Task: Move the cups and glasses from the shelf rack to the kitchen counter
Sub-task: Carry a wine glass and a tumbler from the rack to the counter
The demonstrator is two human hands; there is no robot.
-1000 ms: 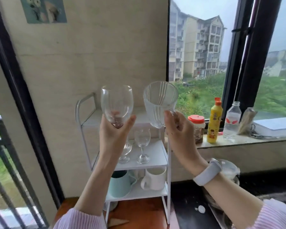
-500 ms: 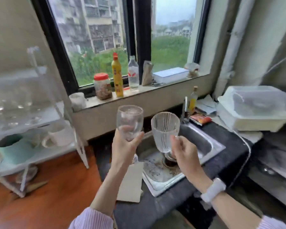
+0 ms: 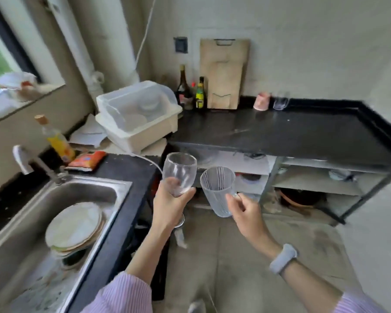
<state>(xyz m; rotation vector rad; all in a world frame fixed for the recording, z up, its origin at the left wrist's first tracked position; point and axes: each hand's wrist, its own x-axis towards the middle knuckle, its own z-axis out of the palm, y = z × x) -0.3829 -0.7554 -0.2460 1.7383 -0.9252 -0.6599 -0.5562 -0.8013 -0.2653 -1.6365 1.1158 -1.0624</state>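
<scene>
Nearest the camera, two forearms in pink-and-white striped sleeves (image 3: 127, 292) are seen reaching forward, a pale grey wristband (image 3: 283, 258) being worn on the right wrist. The left hand (image 3: 168, 206) is curled round the lower bowl of a clear stemmed wine glass (image 3: 179, 173), which is held upright in the air with its foot showing below the palm. At 3 o'clock of it, just beside but apart, a clear ribbed glass mug (image 3: 218, 192) is held upright by the right hand (image 3: 246, 213), whose fingers are closed round the mug's handle. Both glasses are carried above the grey floor, in the gap between two counters. At 9 o'clock a steel sink (image 3: 113, 190) is seen, with a stack of plates (image 3: 75, 224) lying in it and a tap (image 3: 23, 159) at its rim. Beyond it, at 11 o'clock, a white plastic dish box with a clear lid (image 3: 140, 116) is set. At 1 o'clock the black kitchen counter (image 3: 280, 134) is spread out; at its far edge a pink cup (image 3: 261, 100) and a clear tumbler (image 3: 280, 102) are stood side by side. Dark bottles (image 3: 200, 93) and a wooden cutting board (image 3: 224, 73) are leant against the wall at 12 o'clock.
</scene>
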